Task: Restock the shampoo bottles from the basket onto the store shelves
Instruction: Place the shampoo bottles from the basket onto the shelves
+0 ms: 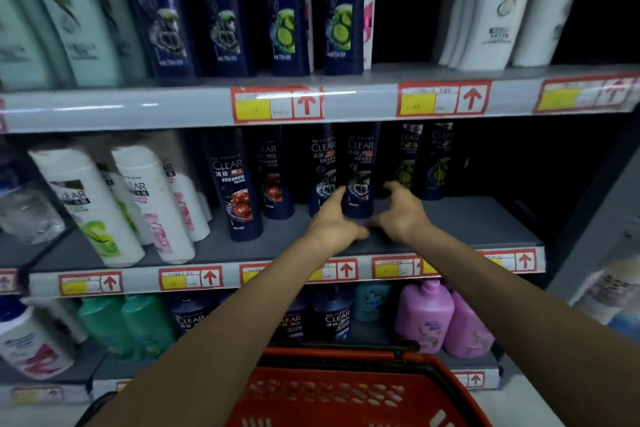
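While left hand point(334, 222) & right hand point(401, 215) flank dark bottle point(360, 166) open-fingered, grey mid shelf point(467, 218) sits dim.

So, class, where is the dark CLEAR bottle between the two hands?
The dark CLEAR bottle stands on the middle shelf, just right of centre in the head view, between the left hand and right hand.

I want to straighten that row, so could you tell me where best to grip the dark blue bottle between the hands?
Grip the bottle round its lower body, across both sides, coming from the front: it stands upright, and the upper shelf covers its top.
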Demonstrator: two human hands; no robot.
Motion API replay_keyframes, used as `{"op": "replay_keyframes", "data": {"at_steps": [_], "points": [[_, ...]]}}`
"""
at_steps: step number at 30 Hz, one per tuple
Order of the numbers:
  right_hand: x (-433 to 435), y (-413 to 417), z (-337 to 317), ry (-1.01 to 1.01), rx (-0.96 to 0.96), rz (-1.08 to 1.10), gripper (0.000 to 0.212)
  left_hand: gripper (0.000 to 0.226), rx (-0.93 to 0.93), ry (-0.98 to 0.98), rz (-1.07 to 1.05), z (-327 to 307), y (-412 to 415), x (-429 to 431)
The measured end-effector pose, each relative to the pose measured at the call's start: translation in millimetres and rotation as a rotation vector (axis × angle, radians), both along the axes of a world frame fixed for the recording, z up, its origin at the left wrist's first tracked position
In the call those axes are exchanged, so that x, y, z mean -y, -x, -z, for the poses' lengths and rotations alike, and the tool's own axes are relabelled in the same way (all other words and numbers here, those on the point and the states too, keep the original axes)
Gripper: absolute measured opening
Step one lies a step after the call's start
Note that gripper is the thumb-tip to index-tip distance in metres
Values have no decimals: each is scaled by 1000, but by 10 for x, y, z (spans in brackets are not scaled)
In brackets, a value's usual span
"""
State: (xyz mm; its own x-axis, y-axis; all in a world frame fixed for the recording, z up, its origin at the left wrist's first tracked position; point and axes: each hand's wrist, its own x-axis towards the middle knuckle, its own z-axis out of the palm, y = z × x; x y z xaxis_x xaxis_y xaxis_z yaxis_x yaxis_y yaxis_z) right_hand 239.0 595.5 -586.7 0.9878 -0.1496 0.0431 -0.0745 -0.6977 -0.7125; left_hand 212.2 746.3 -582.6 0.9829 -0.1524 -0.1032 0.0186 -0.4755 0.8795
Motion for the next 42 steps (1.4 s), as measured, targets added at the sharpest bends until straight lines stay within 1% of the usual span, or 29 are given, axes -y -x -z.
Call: {"op": "replay_keyframes", "data": {"at_steps": [3,5,7,10,13,15,17,21,24,28,34,37,40,42], "points": [[84,270,-144,85,-42,-28,85,110,3,-136,49,-115,196,-133],[131,474,-257,155,-48,-58,85,111,27,-235,55,-190,353,-216],[147,696,-373,218,-45,-101,88,104,70,-340,57,-274,550,-306],[131,1021,-501,321,-49,-180,92,92,178,-549,78,-385,869,-442],[76,1325,-517,447,-62,-239,104,91,241,-696,103,-433,1144,-574],[24,1533,-490,552,-99,-276,114,93,249,-756,129,-442,1325,-645],[-23,1754,-436,607,-126,-323,118,93,235,-786,157,-405,1533,-708],[-60,2140,-152,569,-173,-434,121,91,229,-814,203,-69,1944,-810],[-43,2367,161,500,-296,-557,113,89,152,-829,250,321,2201,-858],[-26,2522,613,498,-490,-677,95,89,53,-854,321,862,2464,-883],[-31,2677,1321,604,-695,-751,86,91,-140,-876,410,1568,2524,-956],[-18,2789,1549,711,-725,-796,68,96,-259,-928,457,1877,2473,-1017],[34,2936,1663,749,-711,-831,59,98,-342,-1007,499,2164,2453,-1051],[79,3007,1737,786,-742,-862,52,98,-390,-1050,503,2335,2436,-1062]]}}
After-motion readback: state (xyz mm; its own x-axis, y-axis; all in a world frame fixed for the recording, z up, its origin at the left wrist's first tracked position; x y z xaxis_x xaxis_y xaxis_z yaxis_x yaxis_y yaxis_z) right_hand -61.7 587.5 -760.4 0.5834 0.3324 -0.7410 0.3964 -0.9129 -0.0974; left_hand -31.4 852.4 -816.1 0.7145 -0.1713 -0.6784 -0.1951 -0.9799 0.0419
